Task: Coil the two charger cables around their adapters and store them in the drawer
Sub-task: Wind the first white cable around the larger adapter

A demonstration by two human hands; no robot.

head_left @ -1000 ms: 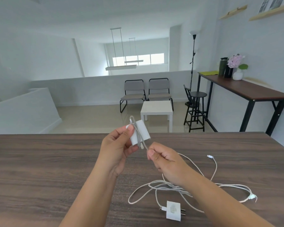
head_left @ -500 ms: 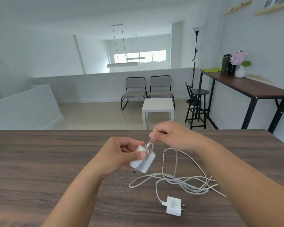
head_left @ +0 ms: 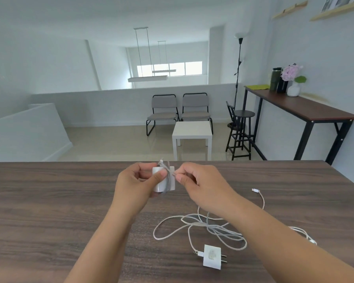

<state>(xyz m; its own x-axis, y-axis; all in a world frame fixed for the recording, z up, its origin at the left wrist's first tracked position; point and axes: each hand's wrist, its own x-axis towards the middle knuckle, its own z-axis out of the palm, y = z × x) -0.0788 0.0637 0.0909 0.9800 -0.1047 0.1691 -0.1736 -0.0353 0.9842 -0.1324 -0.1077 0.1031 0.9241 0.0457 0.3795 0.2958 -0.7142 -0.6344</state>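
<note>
My left hand grips a white adapter above the dark wooden table, thumb across its front. A few turns of grey-white cable wrap around it. My right hand pinches that cable right beside the adapter. Loose white cable lies tangled on the table under my right forearm, with one connector end out to the right. A second white adapter lies flat near the front edge, prongs pointing right, its cable plugged in on the left. No drawer is in view.
Beyond the table's far edge stand a white side table, two grey chairs and a black stool. A tall desk with bottles and a flower vase runs along the right wall.
My right hand came down from above the adapter to its right side, drawing the cable around it. My left hand turned and lifted the adapter. The loose cable shifted on the table.
</note>
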